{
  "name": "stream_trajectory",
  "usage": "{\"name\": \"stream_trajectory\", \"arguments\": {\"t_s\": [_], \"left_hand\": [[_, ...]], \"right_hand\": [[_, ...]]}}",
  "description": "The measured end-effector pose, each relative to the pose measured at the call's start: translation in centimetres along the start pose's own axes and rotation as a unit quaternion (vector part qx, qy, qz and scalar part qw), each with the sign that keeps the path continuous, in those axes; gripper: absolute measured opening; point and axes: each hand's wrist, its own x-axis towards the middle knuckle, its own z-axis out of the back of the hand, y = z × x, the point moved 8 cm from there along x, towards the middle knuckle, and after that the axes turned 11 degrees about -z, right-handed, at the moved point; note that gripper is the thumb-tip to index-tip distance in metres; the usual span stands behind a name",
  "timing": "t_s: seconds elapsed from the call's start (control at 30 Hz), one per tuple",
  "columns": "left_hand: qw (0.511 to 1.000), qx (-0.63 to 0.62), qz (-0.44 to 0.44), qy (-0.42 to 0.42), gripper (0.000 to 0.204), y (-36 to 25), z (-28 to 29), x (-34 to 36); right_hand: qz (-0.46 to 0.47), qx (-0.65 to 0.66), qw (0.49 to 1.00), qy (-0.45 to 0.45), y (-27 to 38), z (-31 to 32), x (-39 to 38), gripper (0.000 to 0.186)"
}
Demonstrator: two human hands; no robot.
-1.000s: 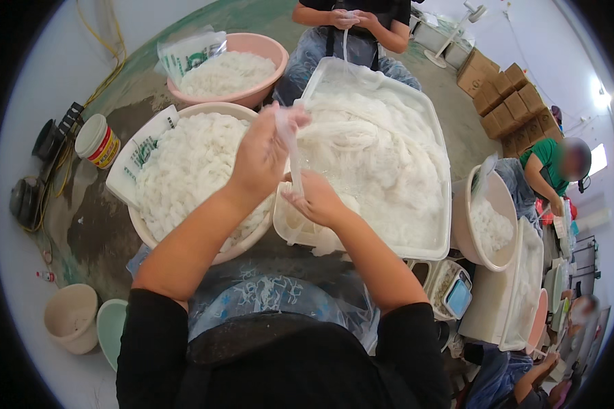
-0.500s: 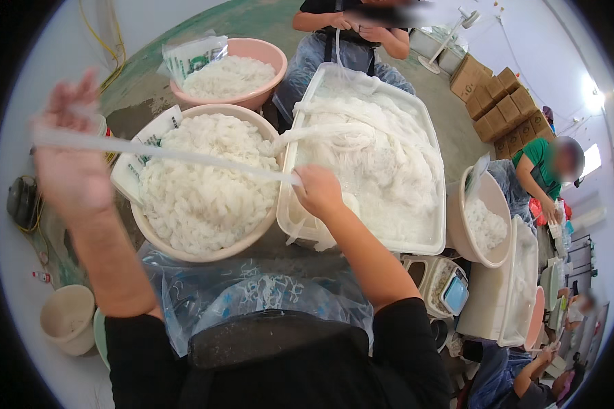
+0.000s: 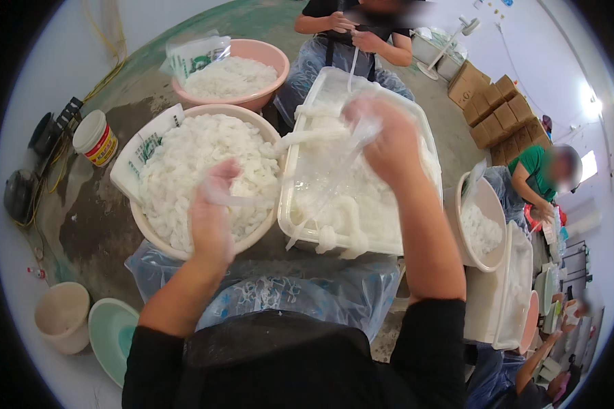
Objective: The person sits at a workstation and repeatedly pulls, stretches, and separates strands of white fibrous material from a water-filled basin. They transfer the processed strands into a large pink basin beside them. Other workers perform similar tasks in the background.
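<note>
My left hand (image 3: 212, 215) is over the heaped basin at the left, blurred by motion. A short pale stretch of white strand (image 3: 247, 201) runs rightward from its curled fingers. Above the far part of the white tub (image 3: 361, 247), my right hand (image 3: 392, 140) is closed on a translucent wet strand (image 3: 363, 133), which trails down toward the tub's near left. Soaked white strands (image 3: 385, 204) lie in the tub, some draped over its left and near rims. The round cream basin (image 3: 258, 240) holds a tall heap of white strands (image 3: 198, 177).
Beyond stands a pink basin (image 3: 280, 65) of white strands. A person (image 3: 382, 48) faces me across the tub, handling a strand. At the right are a cream basin (image 3: 501, 232) and stacked cartons (image 3: 501, 112). A paint-type bucket (image 3: 95, 140) and green basin (image 3: 109, 341) are at the left.
My left hand came inward from the far left, over the heap. My right hand moved from the tub's left rim to its far side. The long strand stretched between them is no longer taut.
</note>
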Motion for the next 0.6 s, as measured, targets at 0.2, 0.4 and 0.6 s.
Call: {"name": "stream_trajectory", "arguments": {"t_s": [0.2, 0.4, 0.6], "left_hand": [[0.962, 0.216, -0.007, 0.165, 0.031, 1.2, -3.9, -1.7], [0.966, 0.092, 0.175, 0.168, 0.034, 4.5, -1.5, -4.1], [0.918, -0.180, 0.314, 0.163, 0.045, 4.0, -4.4, -4.7]], "right_hand": [[0.021, 0.232, 0.921, 0.311, -1.1, -10.7, -13.0, 0.018], [-0.111, 0.238, 0.906, 0.332, -0.5, -13.2, -15.6, 0.019], [-0.048, 0.250, 0.936, 0.244, 0.9, -13.7, -15.6, 0.022]]}}
